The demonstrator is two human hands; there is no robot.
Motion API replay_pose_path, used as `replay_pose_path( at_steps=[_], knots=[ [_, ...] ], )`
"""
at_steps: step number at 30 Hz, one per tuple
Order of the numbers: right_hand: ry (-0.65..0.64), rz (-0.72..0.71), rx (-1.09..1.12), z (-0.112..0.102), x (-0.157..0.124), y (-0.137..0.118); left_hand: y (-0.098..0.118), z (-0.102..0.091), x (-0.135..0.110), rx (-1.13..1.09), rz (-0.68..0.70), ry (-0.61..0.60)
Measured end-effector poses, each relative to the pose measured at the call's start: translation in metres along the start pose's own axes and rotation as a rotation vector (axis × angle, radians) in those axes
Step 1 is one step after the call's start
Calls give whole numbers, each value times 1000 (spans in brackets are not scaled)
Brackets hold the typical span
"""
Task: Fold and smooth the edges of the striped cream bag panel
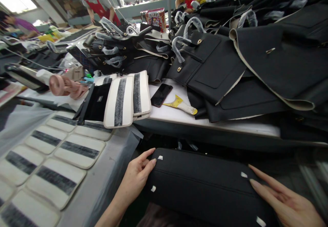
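Note:
A black leather bag panel (pixel 202 186) with small white tabs lies low in front of me, below the table edge. My left hand (pixel 137 175) grips its left end with fingers curled over the rim. My right hand (pixel 284 199) rests flat on its right end, fingers stretched out along the surface.
Several white pads with grey glue stripes (pixel 61 151) lie on the left table. A stack of striped pads (pixel 126 98), a black phone (pixel 161 94), a yellow scraper (pixel 180 104) and a pink fan (pixel 64 86) sit ahead. Black bag pieces (pixel 256 63) pile up at right. Other people work behind.

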State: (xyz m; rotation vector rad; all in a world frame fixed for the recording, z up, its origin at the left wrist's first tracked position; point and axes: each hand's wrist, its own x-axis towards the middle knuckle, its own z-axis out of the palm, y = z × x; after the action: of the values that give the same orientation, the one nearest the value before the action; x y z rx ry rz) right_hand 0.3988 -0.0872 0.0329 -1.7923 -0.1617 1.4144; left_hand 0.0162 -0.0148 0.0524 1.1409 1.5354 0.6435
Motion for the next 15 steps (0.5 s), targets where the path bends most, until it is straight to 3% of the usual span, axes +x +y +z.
replay_pose_path(
  at_steps=[5,8,11,15],
  knots=[
    [38,-20,-32,10,-9,-13,3,1,2,74,25,15],
    [-9,-123,-116,13,-17,-20,5,4,2,105,-2,20],
    [-66,-229,-153,10,-17,-20,2,5,6,126,-40,30],
    [-70,-268,-155,2,-12,-16,-4,6,11,146,-22,33]
  ],
)
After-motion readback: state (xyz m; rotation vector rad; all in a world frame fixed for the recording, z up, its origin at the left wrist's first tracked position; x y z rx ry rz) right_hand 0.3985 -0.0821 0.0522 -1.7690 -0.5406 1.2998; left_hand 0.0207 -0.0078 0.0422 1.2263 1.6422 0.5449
